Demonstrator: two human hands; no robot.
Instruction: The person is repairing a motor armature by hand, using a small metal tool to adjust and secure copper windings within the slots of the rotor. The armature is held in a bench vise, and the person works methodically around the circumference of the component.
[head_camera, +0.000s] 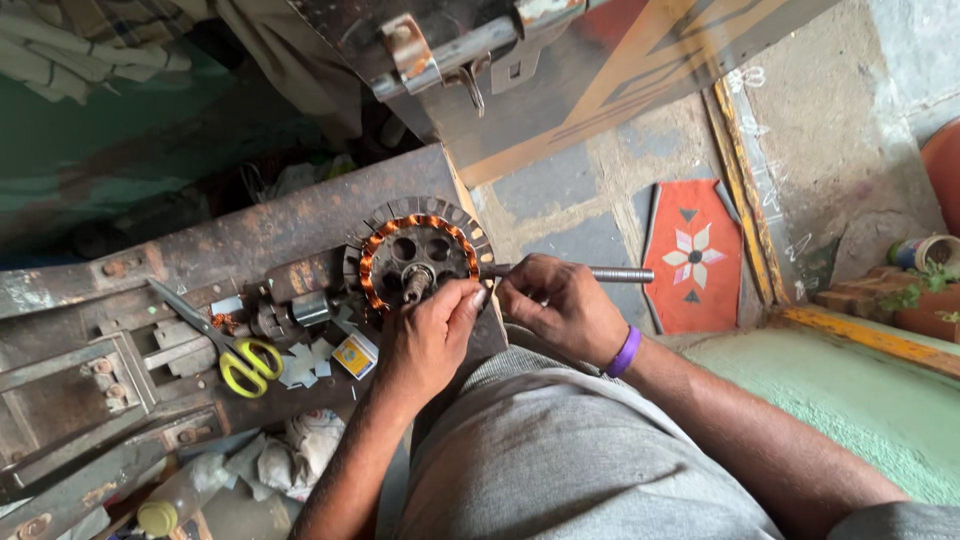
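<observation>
Nearest the camera lies the person's lap in grey ribbed cloth (560, 450), and both bare forearms reach forward from it. The left hand (430, 335) is closed, its fingertips pinched on the near rim of a round motor stator (415, 255), a dark slotted metal ring wound with shiny copper-coloured wire, with round holes in its plate and a short steel shaft at the middle. The right hand (560, 305), a purple band (624, 352) on its wrist, is curled shut around a slim grey metal rod (610, 274); the rod sticks out to the right of the fist and its other end points at the stator's right edge, so the stator sits just ahead of and between the two hands. It rests on a rusty, scuffed iron workbench (230, 240). Left of the left hand lie yellow-handled scissors (235, 350), scraps of pale paper (305, 362) and a small yellow box (355, 355). Beyond the right hand, on the patchy stone floor (560, 190), sits a red tile with a star-like flower pattern (695, 255); farther right runs a pale green ledge (850, 390) with terracotta pots (925, 290). At the top a worn metal trunk with a latch (470, 60) leans in.
</observation>
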